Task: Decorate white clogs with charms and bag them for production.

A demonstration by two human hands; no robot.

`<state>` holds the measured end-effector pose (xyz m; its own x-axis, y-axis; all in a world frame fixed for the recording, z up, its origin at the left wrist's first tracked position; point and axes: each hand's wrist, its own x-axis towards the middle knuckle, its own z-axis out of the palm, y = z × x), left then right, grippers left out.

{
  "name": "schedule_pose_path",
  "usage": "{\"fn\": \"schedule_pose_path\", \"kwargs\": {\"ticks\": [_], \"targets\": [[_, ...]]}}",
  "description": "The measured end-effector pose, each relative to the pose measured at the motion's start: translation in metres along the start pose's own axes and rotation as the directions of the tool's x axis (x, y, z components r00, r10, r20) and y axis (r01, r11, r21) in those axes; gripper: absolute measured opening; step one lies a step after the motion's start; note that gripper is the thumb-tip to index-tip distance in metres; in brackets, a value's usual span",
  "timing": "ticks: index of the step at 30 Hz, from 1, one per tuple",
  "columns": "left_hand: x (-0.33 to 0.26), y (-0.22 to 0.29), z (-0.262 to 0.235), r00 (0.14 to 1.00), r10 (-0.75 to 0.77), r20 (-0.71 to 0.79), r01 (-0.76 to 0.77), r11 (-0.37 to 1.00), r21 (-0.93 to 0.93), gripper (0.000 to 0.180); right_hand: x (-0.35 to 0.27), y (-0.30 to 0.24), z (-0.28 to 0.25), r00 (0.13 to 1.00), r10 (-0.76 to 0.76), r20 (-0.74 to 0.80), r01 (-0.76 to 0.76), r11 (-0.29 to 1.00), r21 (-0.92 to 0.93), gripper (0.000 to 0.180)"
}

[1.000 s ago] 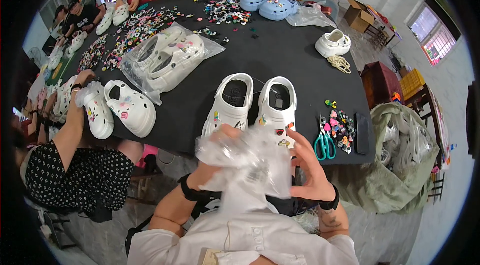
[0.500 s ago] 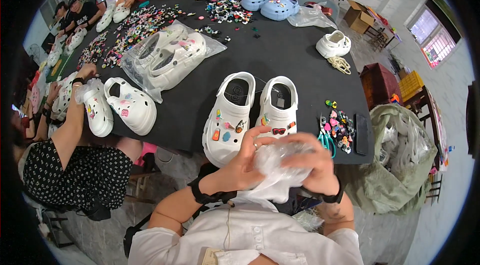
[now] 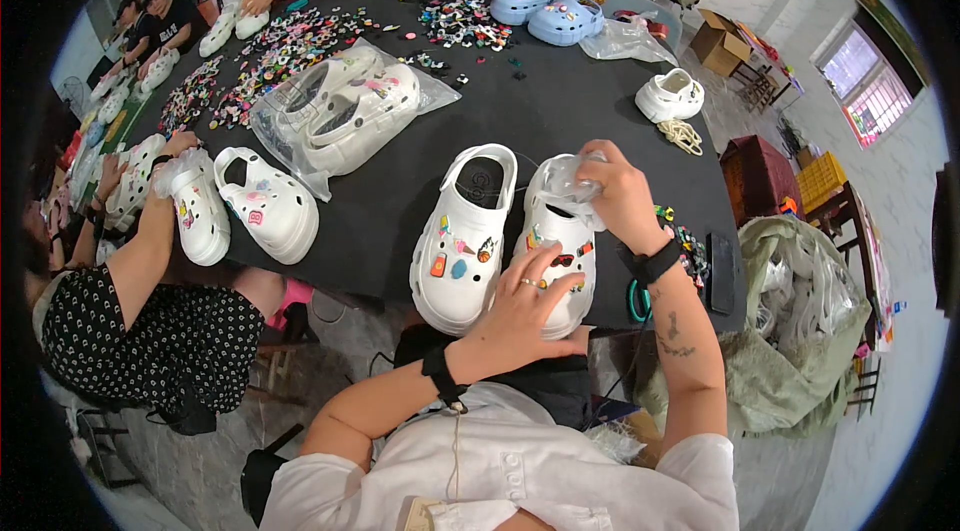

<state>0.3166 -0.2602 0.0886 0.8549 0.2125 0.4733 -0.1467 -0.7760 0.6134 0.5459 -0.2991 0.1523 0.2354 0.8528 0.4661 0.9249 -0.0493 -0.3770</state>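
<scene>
Two white clogs with colourful charms stand side by side before me, toes toward me. My left hand grips the toe of the right-hand clog, its fingers spread over the top and its thumb by the toe's front edge. My right hand is closed on a crumpled clear plastic bag at the foot opening of that same clog. How far the bag goes inside is hidden. The left-hand clog, its back strap upright, stands apart from both hands.
Left of centre lies a bagged pair of white clogs; another pair stands nearer. Charms, teal scissors and a dark phone lie at right. Co-workers sit around the black table; a green sack stands beside it.
Both hands held the crumpled plastic near my chest. My right hand has carried it forward to the right-hand clog's opening; my left hand has let go and settled on that clog's toe.
</scene>
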Motion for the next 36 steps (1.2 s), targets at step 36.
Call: {"fn": "schedule_pose_path", "kwargs": {"ticks": [36], "targets": [[-0.016, -0.020, 0.037, 0.990, 0.017, -0.141, -0.006, 0.997, 0.076, 0.079, -0.025, -0.030, 0.029, 0.971, -0.030, -0.236, 0.057, 0.993, 0.106, 0.072]]}}
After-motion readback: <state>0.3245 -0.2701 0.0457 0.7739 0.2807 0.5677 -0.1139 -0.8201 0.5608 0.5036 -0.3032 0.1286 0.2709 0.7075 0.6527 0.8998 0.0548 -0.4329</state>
